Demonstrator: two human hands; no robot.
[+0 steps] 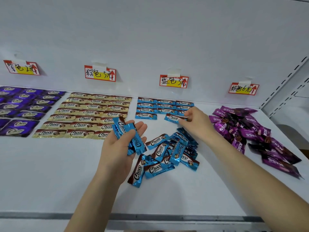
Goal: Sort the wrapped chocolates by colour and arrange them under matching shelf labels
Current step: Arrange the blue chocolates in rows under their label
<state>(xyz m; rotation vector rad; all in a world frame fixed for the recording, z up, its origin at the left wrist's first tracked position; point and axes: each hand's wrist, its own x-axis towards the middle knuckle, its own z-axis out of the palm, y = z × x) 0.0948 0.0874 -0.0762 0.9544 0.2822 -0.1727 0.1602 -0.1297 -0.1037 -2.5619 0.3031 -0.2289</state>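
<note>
My left hand (117, 148) holds a small bunch of blue chocolates (128, 134), palm up, above the white shelf (50, 173). My right hand (197, 124) pinches one blue chocolate (173, 118) lying in the fourth row of the blue rows (157, 107) under the blue label (173, 81). A loose heap of blue chocolates (168, 154) lies between my hands. Gold chocolates (87, 114) lie in neat rows under the brown label (100, 73). Purple chocolates (21, 108) lie in rows under the far-left label (21, 67).
A jumbled pile of magenta "KISS" chocolates (247, 133) lies at the right under the pink label (243, 89). A slotted shelf upright (284, 84) bounds the right side. The shelf's grey front edge (150, 216) runs across the bottom.
</note>
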